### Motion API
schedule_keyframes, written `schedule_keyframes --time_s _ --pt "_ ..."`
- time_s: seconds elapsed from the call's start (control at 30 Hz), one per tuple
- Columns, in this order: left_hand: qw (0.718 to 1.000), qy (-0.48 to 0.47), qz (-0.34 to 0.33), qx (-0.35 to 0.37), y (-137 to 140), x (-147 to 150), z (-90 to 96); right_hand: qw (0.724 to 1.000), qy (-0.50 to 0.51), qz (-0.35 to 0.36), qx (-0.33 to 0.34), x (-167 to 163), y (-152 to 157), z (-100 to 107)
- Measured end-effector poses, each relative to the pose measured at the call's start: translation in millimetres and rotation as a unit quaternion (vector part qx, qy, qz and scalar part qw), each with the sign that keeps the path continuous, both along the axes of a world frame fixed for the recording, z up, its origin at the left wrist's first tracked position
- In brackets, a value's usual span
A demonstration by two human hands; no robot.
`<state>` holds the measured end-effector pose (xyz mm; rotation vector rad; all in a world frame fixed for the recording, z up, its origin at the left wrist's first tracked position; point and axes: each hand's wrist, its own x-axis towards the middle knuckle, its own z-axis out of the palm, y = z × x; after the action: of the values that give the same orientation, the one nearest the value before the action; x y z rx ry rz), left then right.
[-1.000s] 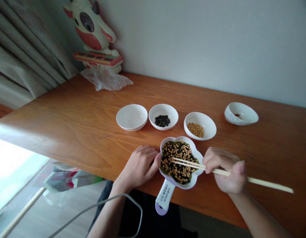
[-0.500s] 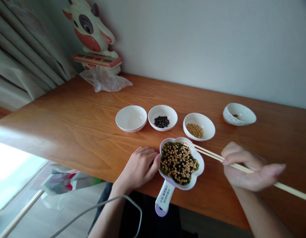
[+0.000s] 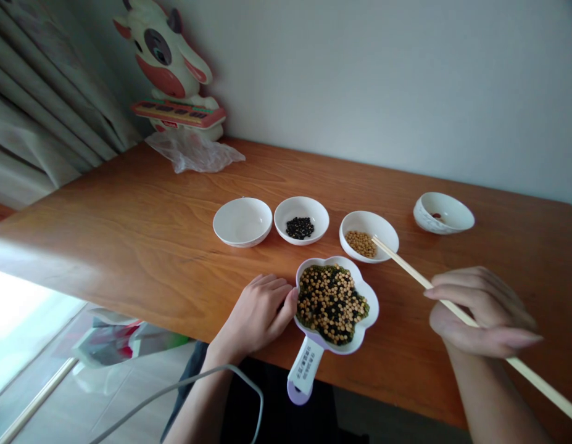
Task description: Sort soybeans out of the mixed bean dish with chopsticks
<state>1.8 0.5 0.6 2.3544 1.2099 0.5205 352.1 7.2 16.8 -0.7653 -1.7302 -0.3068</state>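
A pair of pale wooden chopsticks (image 3: 406, 269) is in my right hand (image 3: 484, 311), its fingers closed round them. Their tips are over the yellow soybeans (image 3: 362, 244) in a white bowl (image 3: 388, 225). My left hand (image 3: 262, 314), fingers curled, rests on the table edge with its thumb at the rim of a flower-shaped white and purple scoop (image 3: 371, 317). Mixed yellow, black and green beans (image 3: 332, 302) cover the scoop's bottom. Its labelled handle (image 3: 305, 370) sticks out over the table's front edge. Whether a bean is between the chopstick tips is too small to tell.
Left of the soybeans stand a bowl of black beans (image 3: 300, 213) and an empty white bowl (image 3: 242, 222). Another bowl (image 3: 445, 213) at right holds small reddish bits. A cow toy keyboard (image 3: 179, 114) and clear plastic bag (image 3: 195, 153) are at the back left. A cable (image 3: 197, 373) crosses my left forearm.
My right hand has moved the chopsticks from the scoop's upper rim up to the soybean bowl; their tips are now closer together. My left hand stays at the scoop.
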Motion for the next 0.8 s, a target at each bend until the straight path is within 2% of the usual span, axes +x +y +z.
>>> schedule_keyframes --time_s 0.1,0.23,0.47,0.67,0.8 --pt "1.0 0.007 0.0 -0.004 0.2 -0.4 -0.3 1.0 0.01 0.01 -0.023 -5.3 -2.8 -1.6" --pt "1.0 0.004 -0.001 -0.007 0.2 -0.1 0.5 0.996 -0.03 0.07 -0.038 -16.4 -9.1 -5.2" --pt "1.0 0.007 0.0 -0.019 -0.6 0.0 -0.2 0.972 -0.108 0.158 -0.135 -43.0 -24.1 -2.9" --pt "1.0 0.01 -0.003 -0.023 0.3 0.4 -0.4 0.953 -0.053 0.216 -0.207 -60.7 -25.6 -4.1" --pt "1.0 0.007 -0.003 -0.018 0.2 0.1 -0.2 0.949 -0.01 0.224 -0.222 -63.6 -23.0 -8.7"
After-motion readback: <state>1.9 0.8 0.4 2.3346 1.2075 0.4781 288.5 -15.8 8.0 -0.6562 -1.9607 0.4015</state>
